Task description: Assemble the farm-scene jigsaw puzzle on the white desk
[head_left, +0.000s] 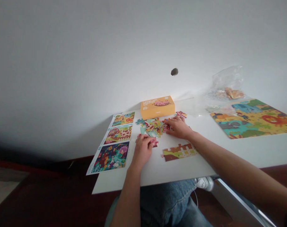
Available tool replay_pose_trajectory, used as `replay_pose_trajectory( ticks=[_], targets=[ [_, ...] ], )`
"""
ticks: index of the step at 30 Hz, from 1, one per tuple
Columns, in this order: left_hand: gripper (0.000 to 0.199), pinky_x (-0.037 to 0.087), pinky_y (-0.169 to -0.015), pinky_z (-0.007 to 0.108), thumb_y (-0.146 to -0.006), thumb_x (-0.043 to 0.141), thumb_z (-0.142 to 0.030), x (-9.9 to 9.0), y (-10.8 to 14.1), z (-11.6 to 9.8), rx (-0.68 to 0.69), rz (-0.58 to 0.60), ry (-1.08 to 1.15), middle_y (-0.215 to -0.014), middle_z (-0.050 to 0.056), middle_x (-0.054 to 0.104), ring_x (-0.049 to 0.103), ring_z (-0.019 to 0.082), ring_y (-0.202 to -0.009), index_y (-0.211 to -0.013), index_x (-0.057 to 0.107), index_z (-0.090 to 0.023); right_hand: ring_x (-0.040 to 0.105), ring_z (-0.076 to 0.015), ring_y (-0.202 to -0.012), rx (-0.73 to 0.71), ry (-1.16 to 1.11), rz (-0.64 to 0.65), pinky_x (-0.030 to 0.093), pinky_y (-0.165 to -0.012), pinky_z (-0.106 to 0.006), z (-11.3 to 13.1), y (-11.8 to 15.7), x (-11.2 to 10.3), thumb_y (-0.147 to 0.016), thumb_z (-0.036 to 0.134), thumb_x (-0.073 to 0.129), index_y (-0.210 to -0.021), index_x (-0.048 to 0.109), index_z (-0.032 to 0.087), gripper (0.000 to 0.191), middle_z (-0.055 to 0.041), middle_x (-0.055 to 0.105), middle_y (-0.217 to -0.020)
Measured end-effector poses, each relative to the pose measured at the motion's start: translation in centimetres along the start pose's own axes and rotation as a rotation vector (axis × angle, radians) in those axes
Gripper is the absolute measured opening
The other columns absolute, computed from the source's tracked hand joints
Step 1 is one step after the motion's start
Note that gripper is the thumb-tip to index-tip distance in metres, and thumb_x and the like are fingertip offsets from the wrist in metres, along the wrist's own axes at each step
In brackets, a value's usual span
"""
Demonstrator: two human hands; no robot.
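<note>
My left hand (143,147) is low over the white table, its fingers closed around a pink puzzle piece (155,142) that shows past the fingertips. My right hand (179,127) reaches into a loose pile of puzzle pieces (154,125), thumb and fingers apart, the fingertips touching pieces at the pile's right side. Some pieces are hidden under that hand. Between my forearms lies a joined strip of puzzle (180,152) with a white fence, brown and green ground. My right forearm covers its right end.
Behind the pile stands an orange puzzle box (157,107) against the wall. A sheet with three printed pictures (118,134) overhangs the table's left edge. To the right are an assembled animal puzzle (256,118) and a clear plastic bag (228,83) with pieces inside.
</note>
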State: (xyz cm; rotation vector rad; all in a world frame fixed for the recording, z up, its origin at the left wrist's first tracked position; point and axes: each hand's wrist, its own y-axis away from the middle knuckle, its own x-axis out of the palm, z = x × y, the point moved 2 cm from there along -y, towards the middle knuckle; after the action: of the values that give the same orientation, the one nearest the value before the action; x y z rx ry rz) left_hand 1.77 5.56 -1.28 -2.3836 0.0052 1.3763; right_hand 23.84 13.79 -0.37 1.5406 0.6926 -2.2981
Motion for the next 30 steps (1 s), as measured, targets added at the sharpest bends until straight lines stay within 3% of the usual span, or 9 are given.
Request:
replay_pose_trajectory(
  ticks=[5, 8, 11, 16, 19, 22, 26, 30],
  targets=[
    [0.025, 0.038, -0.106, 0.046, -0.087, 0.055, -0.014, 0.1, 0.1, 0.0, 0.003, -0.003, -0.025, -0.099, 0.006, 0.058, 0.054, 0.023, -0.101, -0.101, 0.073, -0.023, 0.053, -0.0286, -0.11, 0.001, -0.012, -0.035, 0.027, -0.099, -0.042, -0.3, 0.0, -0.3, -0.084, 0.041, 0.062, -0.128, 0.061, 0.022, 0.048, -0.0096, 0.07, -0.111],
    [0.025, 0.034, -0.11, 0.048, -0.088, 0.054, -0.014, 0.2, 0.3, 0.1, 0.011, -0.01, -0.056, -0.1, 0.006, 0.059, 0.054, 0.023, -0.102, -0.102, 0.073, -0.024, 0.059, -0.0231, -0.099, -0.034, -0.04, -0.1, 0.028, -0.097, -0.037, -0.5, -0.2, -0.3, -0.092, 0.04, 0.053, -0.11, 0.07, 0.021, 0.031, -0.0079, 0.072, -0.097],
    [0.025, 0.031, -0.113, 0.049, -0.089, 0.053, -0.015, 0.3, 0.4, 0.0, 0.025, -0.023, -0.077, -0.101, 0.006, 0.06, 0.055, 0.022, -0.102, -0.102, 0.072, -0.024, 0.06, -0.0215, -0.092, -0.072, -0.062, -0.15, 0.031, -0.093, -0.035, -1.0, -0.5, -0.3, -0.094, 0.041, 0.052, -0.095, 0.072, 0.019, 0.03, -0.0081, 0.072, -0.091],
    [0.022, 0.045, -0.098, 0.042, -0.089, 0.056, -0.021, -0.5, 0.4, -1.2, -0.016, -0.172, 0.024, -0.104, 0.009, 0.063, 0.057, 0.024, -0.103, -0.105, 0.07, -0.021, 0.061, -0.0192, -0.085, 0.016, -0.181, -0.341, 0.038, -0.082, -0.03, -0.8, -0.1, -1.4, -0.097, 0.037, 0.046, -0.093, 0.071, 0.017, 0.033, -0.0095, 0.072, -0.092],
    [0.028, 0.05, -0.087, 0.036, -0.092, 0.056, -0.027, -0.7, 0.5, -2.4, -0.063, -0.243, 0.243, -0.094, 0.005, 0.07, 0.062, 0.018, -0.087, -0.118, 0.063, -0.021, 0.06, -0.0165, -0.075, 0.101, -0.316, -0.394, 0.042, -0.074, -0.027, 0.6, 0.7, -2.1, -0.095, 0.037, 0.048, -0.093, 0.071, 0.016, 0.031, -0.0076, 0.072, -0.087],
    [0.044, 0.053, -0.073, 0.029, -0.088, 0.063, -0.031, 0.2, 0.6, -3.6, -0.092, -0.165, 0.453, -0.094, 0.003, 0.07, 0.061, 0.014, -0.073, -0.13, 0.054, -0.022, 0.06, -0.015, -0.071, 0.039, -0.447, -0.327, 0.044, -0.071, -0.025, 2.7, 1.4, -2.1, -0.093, 0.039, 0.052, -0.089, 0.071, 0.018, 0.028, -0.0057, 0.071, -0.083],
    [0.062, 0.056, -0.072, 0.027, -0.079, 0.073, -0.033, 1.9, 0.8, -4.2, -0.136, -0.082, 0.679, -0.103, 0.007, 0.069, 0.067, 0.017, -0.087, -0.134, 0.047, -0.019, 0.063, -0.0141, -0.071, -0.135, -0.664, -0.158, 0.048, -0.071, -0.024, 4.5, 2.0, -1.4, -0.09, 0.041, 0.057, -0.093, 0.07, 0.018, 0.027, -0.0052, 0.072, -0.085],
    [0.03, 0.058, -0.078, 0.031, -0.084, 0.065, -0.03, 2.8, 0.7, -3.4, -0.227, -0.089, 0.715, -0.098, 0.006, 0.071, 0.071, 0.019, -0.089, -0.111, 0.058, -0.019, 0.067, -0.0147, -0.077, -0.181, -0.761, 0.002, 0.05, -0.075, -0.025, 4.9, 2.2, -0.8, -0.092, 0.037, 0.056, -0.102, 0.071, 0.019, 0.025, -0.0042, 0.074, -0.092]
  ],
)
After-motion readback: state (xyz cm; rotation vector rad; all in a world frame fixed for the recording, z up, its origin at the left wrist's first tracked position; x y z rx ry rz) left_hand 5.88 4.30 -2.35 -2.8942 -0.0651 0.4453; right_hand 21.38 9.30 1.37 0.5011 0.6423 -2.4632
